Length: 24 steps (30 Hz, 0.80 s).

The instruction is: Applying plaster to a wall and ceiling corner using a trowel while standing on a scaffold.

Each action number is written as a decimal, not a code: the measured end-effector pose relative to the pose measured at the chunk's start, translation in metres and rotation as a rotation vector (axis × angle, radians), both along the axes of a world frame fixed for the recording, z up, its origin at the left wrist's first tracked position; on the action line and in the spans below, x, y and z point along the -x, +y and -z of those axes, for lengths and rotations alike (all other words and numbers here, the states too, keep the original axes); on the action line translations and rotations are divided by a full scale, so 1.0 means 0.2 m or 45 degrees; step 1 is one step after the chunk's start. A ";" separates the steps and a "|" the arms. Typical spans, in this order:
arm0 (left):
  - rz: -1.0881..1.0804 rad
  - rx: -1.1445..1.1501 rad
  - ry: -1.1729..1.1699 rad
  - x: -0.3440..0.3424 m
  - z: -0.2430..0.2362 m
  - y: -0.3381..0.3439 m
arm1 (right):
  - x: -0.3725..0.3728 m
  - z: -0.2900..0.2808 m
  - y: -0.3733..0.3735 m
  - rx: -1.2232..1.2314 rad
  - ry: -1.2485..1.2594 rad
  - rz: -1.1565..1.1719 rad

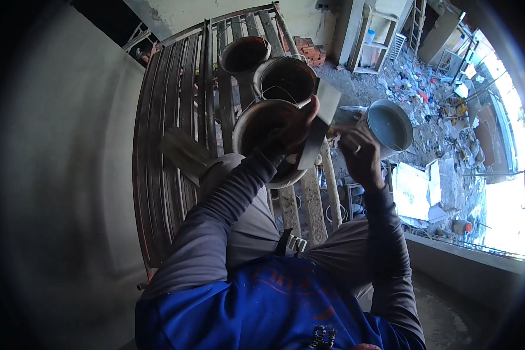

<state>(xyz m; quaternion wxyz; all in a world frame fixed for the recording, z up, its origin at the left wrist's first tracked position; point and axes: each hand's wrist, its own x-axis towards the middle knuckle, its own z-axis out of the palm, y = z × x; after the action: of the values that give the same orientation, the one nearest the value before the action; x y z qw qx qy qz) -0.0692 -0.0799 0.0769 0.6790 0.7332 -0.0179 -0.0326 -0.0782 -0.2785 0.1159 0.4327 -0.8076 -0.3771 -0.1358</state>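
Note:
My left hand [300,125] is raised in front of me and grips a flat grey rectangular blade [325,108], like a plastering float, which stands nearly on edge. Just to its right, my right hand [360,156] is closed on a small pale object [339,133] that touches the blade's lower edge; I cannot tell what it is. Both hands are above the scaffold planks [169,116]. A round bucket [256,125] with a dark inside sits directly behind my left hand.
Two more dark buckets [245,55] [287,79] stand further along the planks. A grey basin [391,125] of grey mix is to the right. A flat trowel [184,153] lies on the planks. A smooth grey wall [64,175] fills the left; rubble-strewn ground [426,93] lies far below.

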 end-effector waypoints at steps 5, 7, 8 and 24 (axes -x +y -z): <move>-0.093 0.161 -0.124 -0.01 -0.05 0.07 | 0.08 0.04 0.04 0.033 0.246 -0.235; 0.039 -0.128 0.082 0.05 -0.18 0.08 | 0.05 0.03 0.00 -0.037 0.059 0.018; 0.058 0.142 0.044 0.00 -0.08 0.06 | 0.02 0.01 0.01 -0.090 -0.006 0.108; 0.046 -0.106 -0.380 -0.01 0.07 0.10 | 0.06 0.00 0.07 -0.015 0.125 -0.109</move>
<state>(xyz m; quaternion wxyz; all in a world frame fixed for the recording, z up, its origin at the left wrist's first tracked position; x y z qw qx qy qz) -0.0677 -0.0597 0.0636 0.6372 0.7569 -0.1305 0.0638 -0.0909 -0.2649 0.1167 0.4608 -0.7938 -0.3888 -0.0794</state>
